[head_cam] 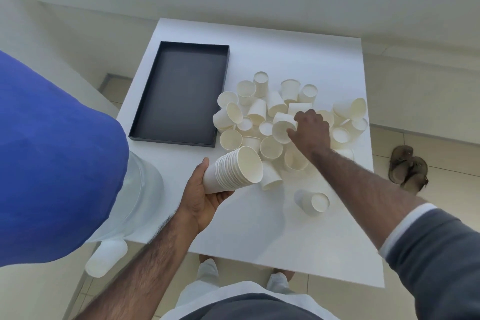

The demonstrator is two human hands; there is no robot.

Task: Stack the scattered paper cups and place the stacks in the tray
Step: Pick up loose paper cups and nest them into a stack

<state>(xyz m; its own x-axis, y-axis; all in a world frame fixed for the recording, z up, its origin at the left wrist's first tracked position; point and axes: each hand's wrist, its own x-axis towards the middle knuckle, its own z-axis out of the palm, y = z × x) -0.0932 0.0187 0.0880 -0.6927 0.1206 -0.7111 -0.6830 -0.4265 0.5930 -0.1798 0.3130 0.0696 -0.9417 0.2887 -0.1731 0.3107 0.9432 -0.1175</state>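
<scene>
Several white paper cups (270, 112) lie scattered in a heap on the white table (311, 228), right of a black tray (181, 91) that holds nothing. My left hand (205, 197) grips a stack of several nested cups (233, 170), tilted with its mouth toward the heap. My right hand (309, 130) reaches into the heap and grips a single cup (281, 130) lying on its side. One cup (313, 201) lies alone nearer to me.
A blue cloth-covered shape (52, 158) fills the left of the view, over a clear water bottle (145, 184). Another white cup (104, 260) lies below the table's left edge. A pair of sandals (407, 166) sits on the tiled floor at right.
</scene>
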